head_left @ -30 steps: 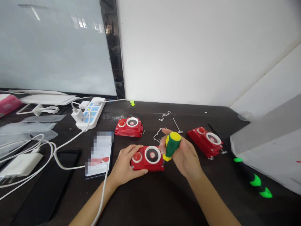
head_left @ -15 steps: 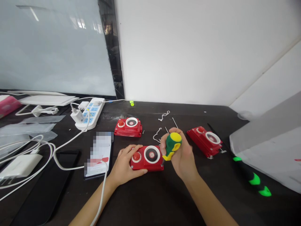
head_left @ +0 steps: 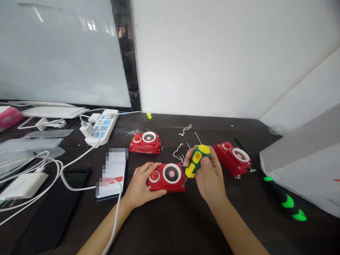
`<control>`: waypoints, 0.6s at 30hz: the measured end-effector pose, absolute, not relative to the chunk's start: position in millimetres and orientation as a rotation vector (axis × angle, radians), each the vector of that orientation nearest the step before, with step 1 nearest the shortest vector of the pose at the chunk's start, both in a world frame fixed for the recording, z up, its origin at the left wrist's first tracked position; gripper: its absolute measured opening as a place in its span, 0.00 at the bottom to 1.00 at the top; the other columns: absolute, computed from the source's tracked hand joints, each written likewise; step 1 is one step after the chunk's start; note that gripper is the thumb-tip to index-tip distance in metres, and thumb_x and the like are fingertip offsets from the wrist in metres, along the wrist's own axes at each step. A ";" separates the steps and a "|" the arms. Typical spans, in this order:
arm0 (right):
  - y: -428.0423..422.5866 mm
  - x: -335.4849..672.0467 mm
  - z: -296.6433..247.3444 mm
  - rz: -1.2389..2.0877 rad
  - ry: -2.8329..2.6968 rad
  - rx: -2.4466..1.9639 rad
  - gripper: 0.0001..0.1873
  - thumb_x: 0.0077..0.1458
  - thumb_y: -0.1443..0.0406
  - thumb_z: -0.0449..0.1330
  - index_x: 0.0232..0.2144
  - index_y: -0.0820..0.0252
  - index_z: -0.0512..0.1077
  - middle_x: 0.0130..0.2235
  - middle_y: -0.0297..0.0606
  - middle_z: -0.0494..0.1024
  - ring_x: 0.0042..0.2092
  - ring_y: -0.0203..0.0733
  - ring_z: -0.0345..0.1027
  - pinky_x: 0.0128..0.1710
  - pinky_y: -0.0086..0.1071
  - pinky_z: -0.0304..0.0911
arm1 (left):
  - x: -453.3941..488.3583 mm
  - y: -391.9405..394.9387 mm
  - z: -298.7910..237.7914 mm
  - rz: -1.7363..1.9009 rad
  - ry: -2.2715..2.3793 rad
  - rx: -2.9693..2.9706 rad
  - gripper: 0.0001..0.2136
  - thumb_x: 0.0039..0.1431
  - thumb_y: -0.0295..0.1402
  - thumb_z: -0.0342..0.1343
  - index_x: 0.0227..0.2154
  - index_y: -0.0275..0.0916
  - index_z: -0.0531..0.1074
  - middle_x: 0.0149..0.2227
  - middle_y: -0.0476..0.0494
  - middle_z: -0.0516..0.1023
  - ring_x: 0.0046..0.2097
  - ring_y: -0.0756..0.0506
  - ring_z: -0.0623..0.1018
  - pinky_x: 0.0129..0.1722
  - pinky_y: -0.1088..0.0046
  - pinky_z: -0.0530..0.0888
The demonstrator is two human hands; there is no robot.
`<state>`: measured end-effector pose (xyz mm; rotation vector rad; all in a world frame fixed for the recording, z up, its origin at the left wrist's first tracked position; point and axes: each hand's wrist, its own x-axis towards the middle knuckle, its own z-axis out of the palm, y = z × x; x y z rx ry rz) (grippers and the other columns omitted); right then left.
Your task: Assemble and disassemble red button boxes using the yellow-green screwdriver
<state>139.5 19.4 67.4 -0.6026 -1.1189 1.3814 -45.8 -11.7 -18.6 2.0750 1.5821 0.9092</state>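
My left hand (head_left: 140, 187) grips the left end of a red alarm box (head_left: 166, 186), which lies on the dark table with its dome light and round white-rimmed sounder facing up. In my right hand (head_left: 211, 180) is a green and yellow screwdriver (head_left: 198, 161), its handle tilted up to the right. The screwdriver's tip meets the lower right corner of the box, at a screw. A second red alarm box (head_left: 145, 148) sits behind my left hand. Beyond my right hand, a third red alarm box (head_left: 233, 161) lies at an angle.
Screws (head_left: 198, 138) and white cords (head_left: 176, 152) lie behind the held box. To the left are a phone (head_left: 111, 177), a power strip (head_left: 106, 124) with chargers, a black tablet-like slab (head_left: 53, 212) and looped cables. A black and green screwdriver (head_left: 287, 202) rests on the right.
My right hand has turned and shifted slightly right, and the screwdriver handle now leans further right. Its tip stays at the same corner. My left hand and the box have not visibly moved.
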 end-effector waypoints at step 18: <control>19.6 140.1 67.3 1.428 -1.120 -0.584 0.14 0.48 0.56 0.59 0.36 0.50 0.62 0.29 0.29 0.71 0.23 0.32 0.61 0.23 0.29 0.58 | -46.0 -12.0 -18.2 0.878 1.577 2.074 0.33 0.41 0.44 0.63 0.52 0.43 0.61 0.51 0.40 0.66 0.52 0.36 0.67 0.50 0.57 0.64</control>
